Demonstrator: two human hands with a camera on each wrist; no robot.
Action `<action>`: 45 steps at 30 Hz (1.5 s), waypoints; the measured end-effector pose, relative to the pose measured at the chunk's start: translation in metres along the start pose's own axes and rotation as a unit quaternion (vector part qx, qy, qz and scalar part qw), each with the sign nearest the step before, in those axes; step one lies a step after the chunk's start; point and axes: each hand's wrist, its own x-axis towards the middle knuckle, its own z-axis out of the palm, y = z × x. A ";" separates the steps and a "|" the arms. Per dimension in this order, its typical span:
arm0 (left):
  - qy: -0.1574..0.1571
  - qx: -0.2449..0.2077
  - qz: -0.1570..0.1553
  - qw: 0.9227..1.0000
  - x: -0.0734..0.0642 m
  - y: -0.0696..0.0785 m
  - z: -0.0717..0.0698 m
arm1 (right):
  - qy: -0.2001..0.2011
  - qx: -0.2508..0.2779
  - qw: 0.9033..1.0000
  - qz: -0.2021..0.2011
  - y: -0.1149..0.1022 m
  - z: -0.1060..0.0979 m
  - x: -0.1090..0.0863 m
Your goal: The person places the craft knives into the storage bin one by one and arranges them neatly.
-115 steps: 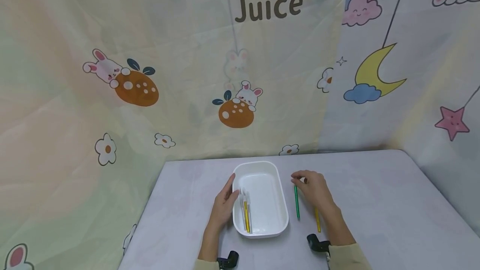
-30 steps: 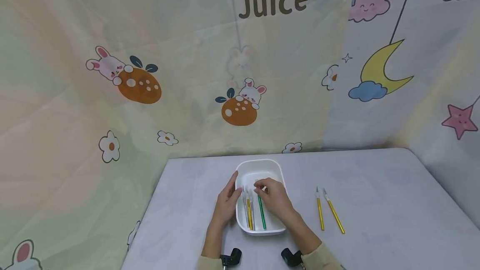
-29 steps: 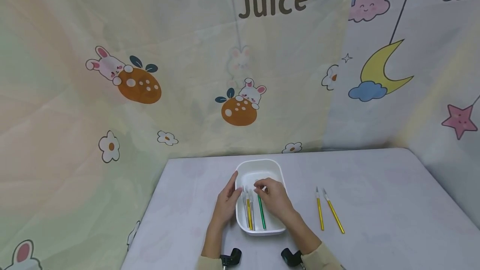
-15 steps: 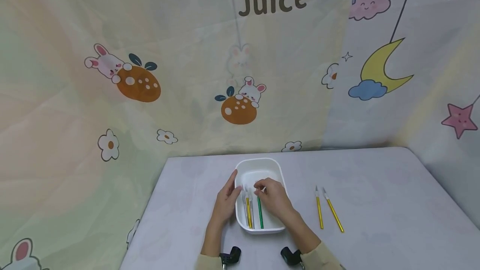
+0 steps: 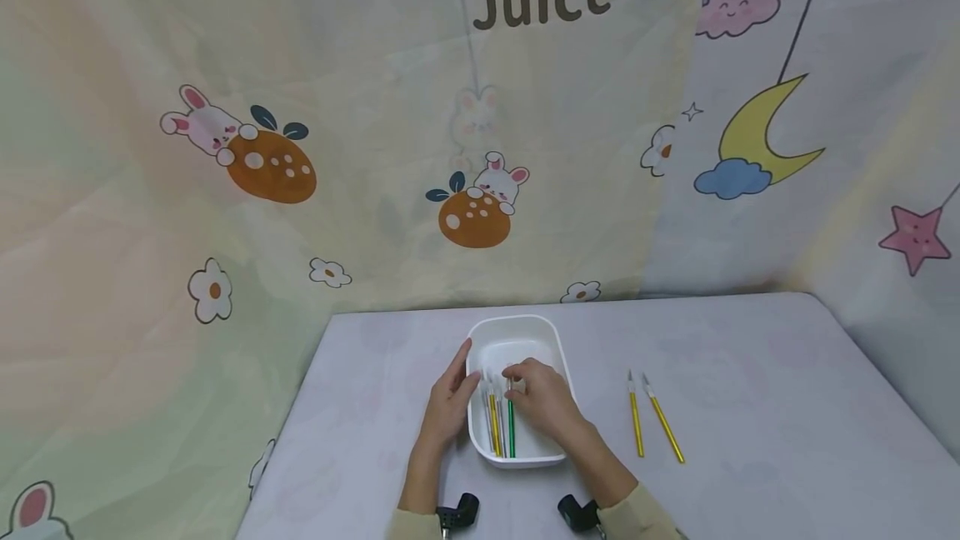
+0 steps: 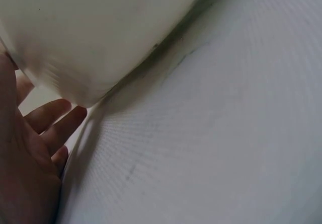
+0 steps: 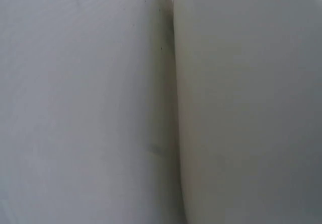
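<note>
A white rectangular tray [image 5: 525, 347] stands on the table. My left hand [image 5: 448, 407] holds its left side, thumb over the rim; in the left wrist view that hand's fingers [image 6: 63, 126] touch the outer wall. Inside the tray, my right hand [image 5: 549, 400] pinches the upper end of a slim green pen-like stick [image 5: 512, 432], its tip partly hidden by the fingers. Close on its left lie several similar sticks [image 5: 494, 427], yellow and silvery, with pale tips. The right wrist view shows the tray's outer wall [image 7: 241, 108] but no hand.
Right of the tray, two yellow sticks, one nearly upright in view [image 5: 636, 425] and one slanted [image 5: 667, 427], lie on the white-covered table [image 5: 780, 407]. A printed curtain [image 5: 375, 148] hangs behind the table's back edge.
The right hand has brought the green stick from the table into the tray, then shifted it left towards the other sticks. The left hand keeps its hold on the tray.
</note>
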 end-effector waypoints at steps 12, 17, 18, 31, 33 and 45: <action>-0.001 -0.009 -0.002 1.000 0.000 -0.003 0.001 | -0.045 -0.009 0.999 0.004 0.000 0.002 -0.003; 0.000 -0.012 -0.001 1.000 0.001 -0.001 0.000 | -0.053 -0.010 0.999 0.000 0.001 0.002 -0.003; -0.001 -0.013 0.000 1.000 0.000 0.000 0.000 | -0.056 -0.013 0.998 -0.002 0.001 0.002 -0.003; -0.007 -0.007 0.003 1.000 -0.001 0.002 -0.001 | -0.081 -0.054 0.995 -0.017 0.001 0.004 -0.003; -0.007 -0.006 0.003 1.000 -0.001 0.002 -0.001 | -0.079 -0.048 0.996 -0.016 0.001 0.004 -0.003; 0.003 -0.007 0.004 1.000 0.000 -0.001 0.001 | 0.010 -0.018 0.999 -0.035 -0.001 0.002 -0.006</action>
